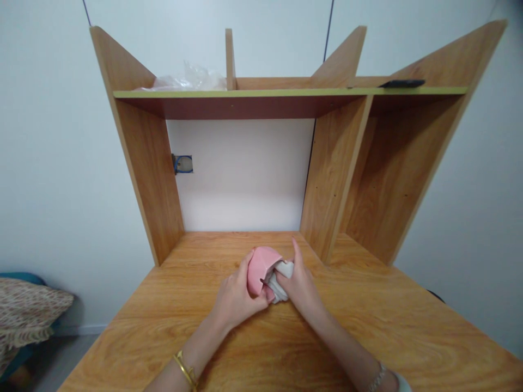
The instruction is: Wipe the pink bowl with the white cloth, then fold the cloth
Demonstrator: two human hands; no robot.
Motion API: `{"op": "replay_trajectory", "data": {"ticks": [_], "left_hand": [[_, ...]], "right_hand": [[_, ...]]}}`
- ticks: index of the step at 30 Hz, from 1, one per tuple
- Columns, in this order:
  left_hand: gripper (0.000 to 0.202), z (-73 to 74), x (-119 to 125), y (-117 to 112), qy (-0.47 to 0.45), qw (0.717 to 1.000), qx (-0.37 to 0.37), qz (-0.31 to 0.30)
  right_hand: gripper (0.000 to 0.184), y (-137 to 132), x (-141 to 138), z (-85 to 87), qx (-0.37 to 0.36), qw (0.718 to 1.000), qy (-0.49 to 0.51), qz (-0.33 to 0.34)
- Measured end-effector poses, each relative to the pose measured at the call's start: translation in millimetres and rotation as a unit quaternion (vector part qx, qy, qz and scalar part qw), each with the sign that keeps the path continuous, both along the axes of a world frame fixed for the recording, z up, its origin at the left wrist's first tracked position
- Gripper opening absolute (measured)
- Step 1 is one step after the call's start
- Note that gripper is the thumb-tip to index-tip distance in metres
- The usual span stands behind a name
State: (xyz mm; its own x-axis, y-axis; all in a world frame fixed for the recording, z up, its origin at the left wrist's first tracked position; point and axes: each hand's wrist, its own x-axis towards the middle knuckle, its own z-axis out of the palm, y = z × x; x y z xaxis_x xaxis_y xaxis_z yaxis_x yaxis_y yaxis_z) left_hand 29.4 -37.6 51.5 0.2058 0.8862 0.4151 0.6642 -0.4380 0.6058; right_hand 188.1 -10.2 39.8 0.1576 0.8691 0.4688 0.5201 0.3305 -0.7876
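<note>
A pink, hollow, bowl-like container [261, 265] with an angular rim is tilted on its side above the desk, its opening facing right. My left hand [235, 298] is closed around it, with the thumb under the lower edge and the fingers along the far left side. A white cloth [279, 291] is bunched at the opening, partly inside. My right hand [301, 286] grips this cloth between thumb and fingers, with one finger pointing up and away. The inside of the container is mostly hidden by the cloth.
The wooden desk [163, 326] carries a shelf unit [286, 93] with upright panels. Clear plastic wrapping [190, 78] and a flat black item [402, 83] lie on its top shelf. A wall socket box [183, 164] shows at the back left. A patterned fabric [32, 307] is at far left.
</note>
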Motion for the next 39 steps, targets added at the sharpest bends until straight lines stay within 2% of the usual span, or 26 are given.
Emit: {"op": "replay_trajectory", "data": {"ticks": [6,12,15,19,23,26,29,33,39], "left_hand": [[0.079,0.0,1.2,-0.1,0.006,1.000,0.021,-0.014],[0.079,1.8,-4.5,-0.6,0.084,0.996,0.024,-0.026],[0.082,6.1,-6.9,-2.1,0.111,0.993,0.000,-0.027],[0.094,3.8,-6.9,0.8,0.034,0.999,-0.011,-0.021],[0.102,-8.2,-1.9,5.1,-0.078,0.996,-0.011,-0.044],[0.099,-17.1,4.1,5.5,-0.115,0.991,-0.013,-0.070],[0.090,-21.7,7.7,5.0,-0.128,0.989,-0.002,-0.073],[0.087,-20.4,7.1,4.5,-0.074,0.997,-0.007,-0.024],[0.085,-10.2,6.0,1.0,0.022,1.000,-0.009,0.018]], "right_hand": [[0.083,1.3,4.4,3.7,-0.009,1.000,-0.019,-0.009],[0.080,-1.3,6.7,2.5,0.012,0.997,-0.052,0.056],[0.076,-0.1,7.9,1.9,0.009,0.998,-0.026,0.056],[0.070,5.3,10.6,1.8,-0.001,1.000,0.030,0.011],[0.064,14.4,11.7,-6.8,-0.035,0.992,0.116,-0.022],[0.059,21.2,8.4,-20.2,-0.036,0.982,0.185,0.014],[0.059,24.6,2.8,-30.4,-0.040,0.975,0.211,0.054],[0.076,24.5,1.1,-28.6,-0.065,0.983,0.172,0.025],[0.088,17.0,9.2,-10.2,-0.062,0.997,0.031,-0.027]]}}
